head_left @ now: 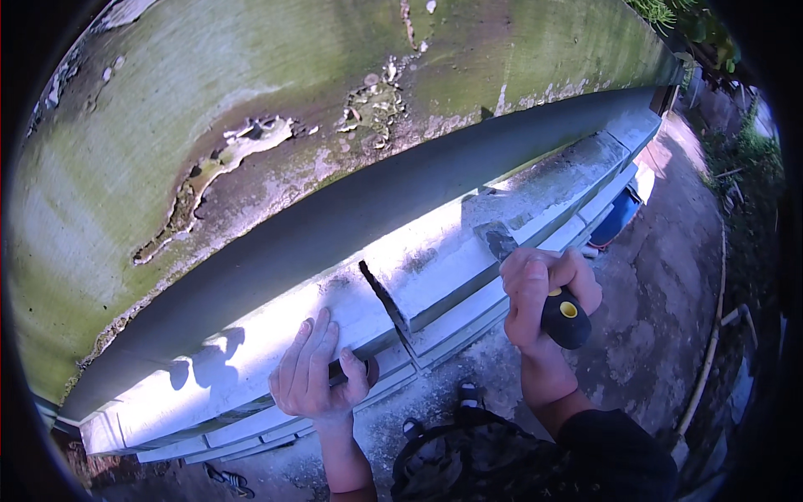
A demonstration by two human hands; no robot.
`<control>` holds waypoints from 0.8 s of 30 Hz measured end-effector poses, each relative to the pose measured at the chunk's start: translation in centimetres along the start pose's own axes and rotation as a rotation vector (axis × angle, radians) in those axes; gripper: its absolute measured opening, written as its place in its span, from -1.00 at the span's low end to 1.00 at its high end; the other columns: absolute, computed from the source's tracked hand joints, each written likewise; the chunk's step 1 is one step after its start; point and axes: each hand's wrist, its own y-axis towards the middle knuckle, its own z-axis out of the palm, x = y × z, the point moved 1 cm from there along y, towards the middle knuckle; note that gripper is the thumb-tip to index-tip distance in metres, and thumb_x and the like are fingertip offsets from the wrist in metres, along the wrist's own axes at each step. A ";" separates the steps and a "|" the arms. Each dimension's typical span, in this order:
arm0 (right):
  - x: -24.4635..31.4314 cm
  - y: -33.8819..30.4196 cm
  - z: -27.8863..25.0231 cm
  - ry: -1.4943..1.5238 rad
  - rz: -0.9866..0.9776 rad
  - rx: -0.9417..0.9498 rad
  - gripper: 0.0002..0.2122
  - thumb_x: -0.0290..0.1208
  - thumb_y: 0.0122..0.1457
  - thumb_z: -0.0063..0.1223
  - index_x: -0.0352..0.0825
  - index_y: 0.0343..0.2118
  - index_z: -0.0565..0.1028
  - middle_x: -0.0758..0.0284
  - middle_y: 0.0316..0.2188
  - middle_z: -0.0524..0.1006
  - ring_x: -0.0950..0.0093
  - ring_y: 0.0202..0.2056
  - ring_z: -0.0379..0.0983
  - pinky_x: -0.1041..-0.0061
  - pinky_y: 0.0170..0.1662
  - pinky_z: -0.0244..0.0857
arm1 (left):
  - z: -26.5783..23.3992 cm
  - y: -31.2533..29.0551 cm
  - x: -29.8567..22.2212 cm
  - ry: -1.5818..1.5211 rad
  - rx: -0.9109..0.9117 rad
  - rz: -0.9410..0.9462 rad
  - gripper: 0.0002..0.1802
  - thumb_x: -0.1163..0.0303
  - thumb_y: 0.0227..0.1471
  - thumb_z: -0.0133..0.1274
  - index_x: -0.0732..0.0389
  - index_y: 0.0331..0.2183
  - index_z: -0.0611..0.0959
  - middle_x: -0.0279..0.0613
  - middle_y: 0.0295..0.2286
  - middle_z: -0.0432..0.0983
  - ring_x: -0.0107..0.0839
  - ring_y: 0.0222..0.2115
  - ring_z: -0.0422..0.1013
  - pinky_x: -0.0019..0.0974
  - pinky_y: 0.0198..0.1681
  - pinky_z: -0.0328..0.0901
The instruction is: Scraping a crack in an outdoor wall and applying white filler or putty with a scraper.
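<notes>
My right hand [542,289] is closed round the black, yellow-ringed handle [567,316] of a scraper. The scraper's flat grey blade [497,240] points away from me and meets the top of a pale, weathered ledge [435,251]. On the same ledge, further left, my left hand [318,372] lies with its fingers stretched out and its thumb apart near the front edge. A small dark rounded shape beside that thumb is too hidden to name. Between the hands a dark gap [385,299] cuts across the ledge.
A greenish wall with peeling paint [251,151] rises beyond the ledge. Several stepped white mouldings [460,335] run below it. Concrete ground [644,301] lies to the right, with a blue object [617,219] by the ledge. Footwear [230,481] lies at the lower left.
</notes>
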 end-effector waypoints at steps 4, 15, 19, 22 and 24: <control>0.9 -2.1 -1.9 0.476 0.026 0.056 -0.79 -0.68 0.07 -0.08 -0.47 -0.21 0.27 0.32 -0.73 0.42 0.49 -0.76 0.29 0.43 -0.62 0.31 | -0.1 -0.2 0.1 0.026 -0.022 0.001 -0.77 0.24 0.01 0.04 0.03 -0.37 0.76 -0.40 -0.30 0.73 -0.43 -0.22 0.63 -0.46 -0.20 0.29; 2.5 -1.9 -0.2 0.280 -0.001 -0.161 -0.84 -0.74 0.05 0.01 -0.44 -0.43 0.26 0.38 -0.78 0.30 0.53 -0.78 0.26 0.53 -0.61 0.26 | 0.1 -0.1 0.0 -0.009 -0.027 -0.001 -0.78 0.26 -0.02 0.05 0.03 -0.37 0.76 -0.39 -0.30 0.73 -0.41 -0.23 0.63 -0.46 -0.20 0.32; 1.8 -0.7 0.7 -0.065 0.051 0.012 -0.80 -0.76 -0.01 0.04 -0.39 -0.49 0.24 0.37 -0.78 0.27 0.48 -0.79 0.26 0.55 -0.59 0.25 | 0.2 -0.1 0.0 -0.023 -0.035 -0.014 -0.78 0.27 -0.02 0.06 0.04 -0.35 0.76 -0.39 -0.28 0.73 -0.40 -0.23 0.63 -0.45 -0.19 0.32; 2.2 -1.7 0.5 -0.009 -0.020 0.050 -0.79 -0.75 -0.01 0.04 -0.39 -0.49 0.23 0.37 -0.78 0.28 0.48 -0.78 0.25 0.53 -0.62 0.20 | 0.1 -0.2 0.4 -0.022 -0.036 -0.010 -0.79 0.29 -0.04 0.08 0.03 -0.35 0.76 -0.40 -0.26 0.72 -0.41 -0.21 0.63 -0.45 -0.19 0.32; 2.7 -2.6 -0.5 0.149 -0.004 -0.041 -0.80 -0.76 -0.02 0.05 -0.40 -0.46 0.26 0.37 -0.78 0.29 0.47 -0.78 0.27 0.53 -0.62 0.20 | -0.1 -0.4 0.2 -0.021 -0.005 -0.005 -0.79 0.30 -0.05 0.10 0.03 -0.33 0.76 -0.42 -0.24 0.72 -0.42 -0.20 0.62 -0.44 -0.18 0.32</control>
